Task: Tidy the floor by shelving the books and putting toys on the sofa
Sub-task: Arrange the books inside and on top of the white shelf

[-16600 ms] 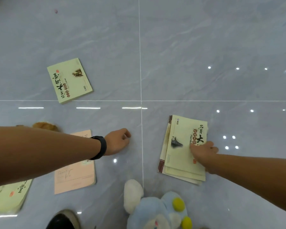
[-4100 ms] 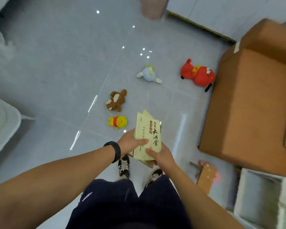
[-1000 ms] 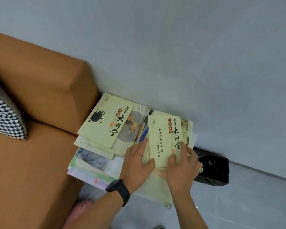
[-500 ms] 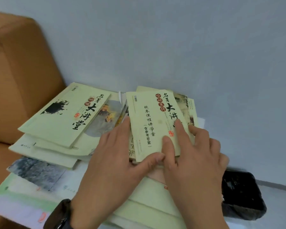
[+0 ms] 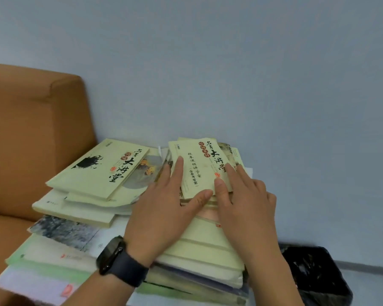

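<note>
Both hands, left (image 5: 164, 208) and right (image 5: 245, 208), fingers spread flat, press the top booklet (image 5: 199, 166), long axis toward the wall, barely shifted since.

Two hands are seen: the left hand (image 5: 161, 215) and the right hand (image 5: 245, 208), both laid flat on the books. One watch (image 5: 119, 261) is worn on the left wrist. Two book covers with large black lettering are fully shown, the left book (image 5: 102, 171) and the right book (image 5: 199, 166); the rest of the pile cannot be counted. One sofa (image 5: 31, 133) and one black bin (image 5: 314, 277) are seen.
</note>
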`<state>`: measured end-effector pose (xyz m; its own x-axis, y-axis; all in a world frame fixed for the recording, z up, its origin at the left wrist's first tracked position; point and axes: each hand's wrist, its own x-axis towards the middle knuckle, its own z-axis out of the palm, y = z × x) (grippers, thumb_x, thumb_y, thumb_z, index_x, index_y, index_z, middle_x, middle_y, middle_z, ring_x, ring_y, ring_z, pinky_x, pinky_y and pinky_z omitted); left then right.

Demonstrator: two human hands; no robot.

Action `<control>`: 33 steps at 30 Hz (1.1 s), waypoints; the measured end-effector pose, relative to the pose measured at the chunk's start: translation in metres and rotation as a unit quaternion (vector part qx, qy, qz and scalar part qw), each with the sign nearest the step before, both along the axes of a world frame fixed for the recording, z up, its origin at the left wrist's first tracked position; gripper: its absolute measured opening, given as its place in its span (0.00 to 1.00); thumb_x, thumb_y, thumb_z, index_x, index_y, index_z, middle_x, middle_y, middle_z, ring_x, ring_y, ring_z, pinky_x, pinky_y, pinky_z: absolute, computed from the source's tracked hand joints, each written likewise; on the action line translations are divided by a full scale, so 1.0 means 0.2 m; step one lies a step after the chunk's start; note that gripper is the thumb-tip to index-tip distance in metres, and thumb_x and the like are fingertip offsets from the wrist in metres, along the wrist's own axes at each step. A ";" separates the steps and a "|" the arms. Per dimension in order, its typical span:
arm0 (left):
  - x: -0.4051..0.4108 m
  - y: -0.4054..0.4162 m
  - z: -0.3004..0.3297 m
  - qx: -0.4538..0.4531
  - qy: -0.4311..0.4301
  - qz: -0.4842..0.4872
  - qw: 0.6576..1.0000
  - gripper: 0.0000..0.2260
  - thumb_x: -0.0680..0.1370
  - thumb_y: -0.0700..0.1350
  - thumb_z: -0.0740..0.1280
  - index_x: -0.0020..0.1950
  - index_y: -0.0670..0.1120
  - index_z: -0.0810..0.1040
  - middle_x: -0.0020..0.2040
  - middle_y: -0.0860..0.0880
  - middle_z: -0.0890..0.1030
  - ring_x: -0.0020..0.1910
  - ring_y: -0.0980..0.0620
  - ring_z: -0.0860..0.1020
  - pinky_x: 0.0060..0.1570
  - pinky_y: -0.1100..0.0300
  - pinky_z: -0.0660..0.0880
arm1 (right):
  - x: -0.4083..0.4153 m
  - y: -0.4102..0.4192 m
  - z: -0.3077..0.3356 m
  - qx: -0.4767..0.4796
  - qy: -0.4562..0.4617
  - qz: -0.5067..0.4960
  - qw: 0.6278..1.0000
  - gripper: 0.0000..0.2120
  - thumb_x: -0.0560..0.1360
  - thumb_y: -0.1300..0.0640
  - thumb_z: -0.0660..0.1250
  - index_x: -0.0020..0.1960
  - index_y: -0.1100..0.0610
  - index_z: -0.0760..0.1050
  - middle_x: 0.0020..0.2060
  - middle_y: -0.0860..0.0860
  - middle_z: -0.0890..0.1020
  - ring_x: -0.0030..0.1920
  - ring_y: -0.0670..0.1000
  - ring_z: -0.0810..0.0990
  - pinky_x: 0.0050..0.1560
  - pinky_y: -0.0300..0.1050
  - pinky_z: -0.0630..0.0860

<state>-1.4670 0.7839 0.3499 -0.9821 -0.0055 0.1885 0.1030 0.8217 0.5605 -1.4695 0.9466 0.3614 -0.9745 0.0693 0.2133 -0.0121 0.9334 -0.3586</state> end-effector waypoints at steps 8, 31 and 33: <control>0.01 -0.06 0.03 0.078 0.015 -0.047 0.996 0.39 0.79 0.68 0.57 0.82 0.59 0.39 0.83 0.55 0.41 0.81 0.54 0.42 0.79 0.51 0.51 | 0.02 -0.16 0.09 0.027 -0.050 -0.038 0.998 0.26 0.83 0.41 0.46 0.80 0.41 0.54 0.82 0.47 0.52 0.78 0.55 0.53 0.74 0.58 0.51; 0.44 -0.19 -0.19 0.112 0.299 -0.229 0.919 0.06 0.73 0.36 0.68 0.43 0.41 0.85 0.44 0.50 0.83 0.44 0.48 0.79 0.46 0.51 0.74 | 0.45 -0.14 -0.16 0.057 0.265 0.200 0.941 0.09 0.81 0.57 0.63 0.53 0.56 0.82 0.41 0.50 0.80 0.41 0.55 0.74 0.40 0.51 0.67; 0.43 -0.17 -0.20 0.103 0.309 -0.217 0.920 0.06 0.73 0.37 0.68 0.42 0.41 0.85 0.44 0.50 0.84 0.44 0.48 0.79 0.45 0.50 0.73 | 0.44 -0.12 -0.18 0.043 0.274 0.198 0.940 0.09 0.80 0.57 0.63 0.52 0.56 0.82 0.42 0.50 0.81 0.41 0.55 0.75 0.41 0.54 0.69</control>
<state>-1.3805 0.7499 0.3101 -0.6056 0.2640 0.7507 0.7478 0.5114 0.4235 -1.3811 0.9225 0.3262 -0.6626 -0.3158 0.6792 -0.5251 0.8424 -0.1206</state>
